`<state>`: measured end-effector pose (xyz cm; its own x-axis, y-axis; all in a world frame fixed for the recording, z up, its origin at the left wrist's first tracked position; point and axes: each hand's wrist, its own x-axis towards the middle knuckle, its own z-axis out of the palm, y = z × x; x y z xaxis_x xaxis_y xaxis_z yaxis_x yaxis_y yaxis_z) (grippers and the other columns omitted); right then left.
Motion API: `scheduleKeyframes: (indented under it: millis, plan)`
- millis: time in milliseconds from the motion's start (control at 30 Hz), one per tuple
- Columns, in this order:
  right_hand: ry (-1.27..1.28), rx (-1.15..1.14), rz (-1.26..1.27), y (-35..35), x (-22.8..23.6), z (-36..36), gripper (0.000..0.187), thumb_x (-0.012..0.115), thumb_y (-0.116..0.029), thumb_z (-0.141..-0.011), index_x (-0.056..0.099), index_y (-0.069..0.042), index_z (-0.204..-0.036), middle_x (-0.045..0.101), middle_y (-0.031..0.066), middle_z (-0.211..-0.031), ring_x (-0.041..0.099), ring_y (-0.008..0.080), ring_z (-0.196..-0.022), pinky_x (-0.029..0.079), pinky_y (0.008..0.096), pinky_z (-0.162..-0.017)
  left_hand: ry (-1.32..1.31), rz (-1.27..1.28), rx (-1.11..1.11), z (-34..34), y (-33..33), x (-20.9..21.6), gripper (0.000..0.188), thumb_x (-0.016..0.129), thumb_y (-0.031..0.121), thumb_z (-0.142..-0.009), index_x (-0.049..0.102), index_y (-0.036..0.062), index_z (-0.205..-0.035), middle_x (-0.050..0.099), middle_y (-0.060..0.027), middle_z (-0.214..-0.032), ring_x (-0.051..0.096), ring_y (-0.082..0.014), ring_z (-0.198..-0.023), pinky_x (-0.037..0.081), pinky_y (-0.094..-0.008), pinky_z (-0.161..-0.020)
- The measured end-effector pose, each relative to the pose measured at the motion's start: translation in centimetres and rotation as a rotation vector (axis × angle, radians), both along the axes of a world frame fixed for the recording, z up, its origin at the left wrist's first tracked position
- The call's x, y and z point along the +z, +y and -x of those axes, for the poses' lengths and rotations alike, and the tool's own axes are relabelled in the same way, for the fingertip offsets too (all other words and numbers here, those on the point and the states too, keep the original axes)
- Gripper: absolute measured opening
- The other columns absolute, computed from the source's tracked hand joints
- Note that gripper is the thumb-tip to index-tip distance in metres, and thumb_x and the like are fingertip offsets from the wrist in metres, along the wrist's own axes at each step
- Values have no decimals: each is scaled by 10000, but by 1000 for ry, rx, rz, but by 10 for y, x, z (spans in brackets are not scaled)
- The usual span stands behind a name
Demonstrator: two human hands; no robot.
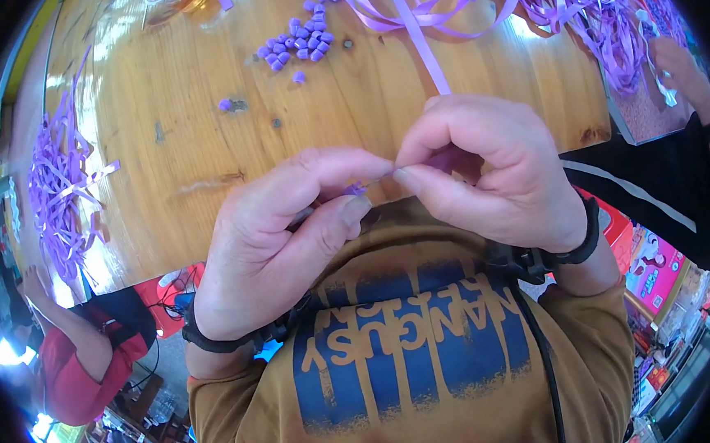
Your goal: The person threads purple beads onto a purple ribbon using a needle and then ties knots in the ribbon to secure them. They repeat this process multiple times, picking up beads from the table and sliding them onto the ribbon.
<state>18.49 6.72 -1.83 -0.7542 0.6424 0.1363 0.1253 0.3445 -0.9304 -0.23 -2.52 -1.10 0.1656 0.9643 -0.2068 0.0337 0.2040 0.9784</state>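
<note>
My left hand (277, 227) is closed, thumb bent toward the fingers, with a small purple piece (356, 189) showing at the thumb tip. Its exact kind is hard to make out. My right hand (491, 167) pinches thumb against forefinger, and its pinch meets the tip of my left forefinger. A purple ribbon (418, 40) runs from the far edge of the table down behind my right hand, and a bit of purple shows inside its curled fingers. Beyond my hands lies a pile of small purple cylindrical beads (301, 40), with single beads (299, 77) (225, 105) apart from it.
Tangled purple ribbons hang at the table's left edge (64, 188) and heap at the far right (574, 0). Another person's hand (678, 67) is at the right, near a white strip. A person in red (85, 364) sits at left. The wooden table (152, 145) ends before my body.
</note>
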Motion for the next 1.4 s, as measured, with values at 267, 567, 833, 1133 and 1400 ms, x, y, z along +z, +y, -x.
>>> scheduleKeyframes:
  millis: [267, 567, 833, 1133, 1400]
  plan:
    - [50, -14, -457, -4, -16, 0, 141, 633, 53, -658, 578, -5, -774, 535, 71, -659, 529, 200, -533, 399, 271, -452, 53, -4, 106, -9, 0, -5, 244, 492, -58, -831, 579, 8, -1049, 564, -9, -809, 517, -53, -675, 440, -189, -623]
    - [45, 14, -662, -8, -13, -5, 242, 660, 56, -625, 605, 9, -857, 557, 91, -667, 550, 228, -525, 426, 294, -451, 9, 48, 100, -12, -2, -5, 231, 513, -32, -850, 499, -30, -1081, 569, -32, -873, 533, -68, -750, 431, -180, -690]
    - [121, -29, -521, -9, -18, -7, 221, 662, 72, -654, 607, 1, -855, 567, 95, -666, 558, 224, -532, 435, 280, -460, -160, 135, 196, -15, -4, 7, 230, 505, -11, -857, 465, -17, -1083, 580, -61, -863, 529, -57, -700, 425, -162, -632]
    - [159, -30, -466, -8, -20, -9, 241, 663, 79, -648, 610, 4, -871, 570, 86, -661, 554, 210, -534, 420, 278, -456, 344, -85, 106, -8, -3, 4, 53, 580, 13, -827, 540, 4, -862, 573, -34, -713, 491, -46, -558, 366, -155, -498]
    - [-26, 191, -126, -6, -3, -4, 246, 606, -217, -814, 585, -2, -931, 577, 121, -757, 562, 292, -671, 431, 337, -594, 572, -172, 6, -10, -1, 18, 96, 670, 34, -741, 576, 21, -746, 557, -38, -658, 543, -122, -585, 397, -256, -518]
